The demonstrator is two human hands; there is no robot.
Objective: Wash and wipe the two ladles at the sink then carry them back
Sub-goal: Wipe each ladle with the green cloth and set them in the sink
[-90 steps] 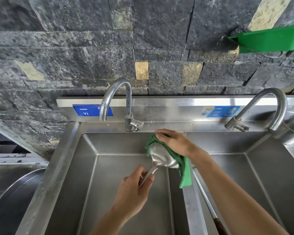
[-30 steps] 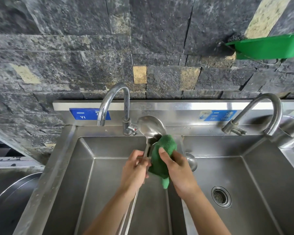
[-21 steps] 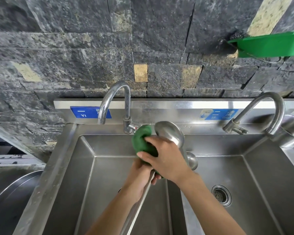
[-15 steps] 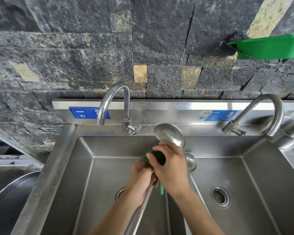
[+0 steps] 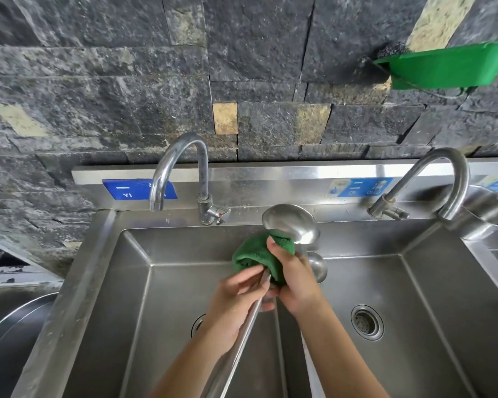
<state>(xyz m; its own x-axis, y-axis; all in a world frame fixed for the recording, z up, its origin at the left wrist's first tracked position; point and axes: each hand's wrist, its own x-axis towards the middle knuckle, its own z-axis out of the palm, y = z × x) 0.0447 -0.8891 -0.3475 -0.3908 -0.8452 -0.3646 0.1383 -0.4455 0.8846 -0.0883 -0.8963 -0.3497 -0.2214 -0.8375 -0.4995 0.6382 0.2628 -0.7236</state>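
1. The ladle in hand (image 5: 291, 225) is held above the divider between the two basins, bowl raised toward the back ledge and handle sloping down toward the person. This keeps drips over the sink and presents the neck for wiping.
2. The green cloth (image 5: 256, 255) is bunched round the handle just below the bowl, touching the bowl's lower edge. Judged purpose: drying the neck and upper handle.
3. The right hand (image 5: 295, 278) is closed round the cloth, thumb pressed on its upper fold, squeezing it against the handle.
4. The left hand (image 5: 236, 300) is closed round the handle just below the cloth, its fingers (image 5: 246, 278) wrapped over the shaft. It appears to steady the ladle while the cloth works.
5. The second ladle (image 5: 316, 267) shows only as a rounded bowl just behind the right hand, at the divider. Its handle is hidden, so how it rests cannot be told. It is likely parked within reach for the carry back.
6. The sink (image 5: 133, 282) has two basins, each with a drain. No water runs from the left faucet (image 5: 179, 165) or the right faucet (image 5: 443, 179), consistent with the wiping stage.
7. A green tray (image 5: 449, 67) hangs on the stone wall (image 5: 98, 81), well apart from the work.
8. Judgement: wiping is under way; carrying back is not yet begun.
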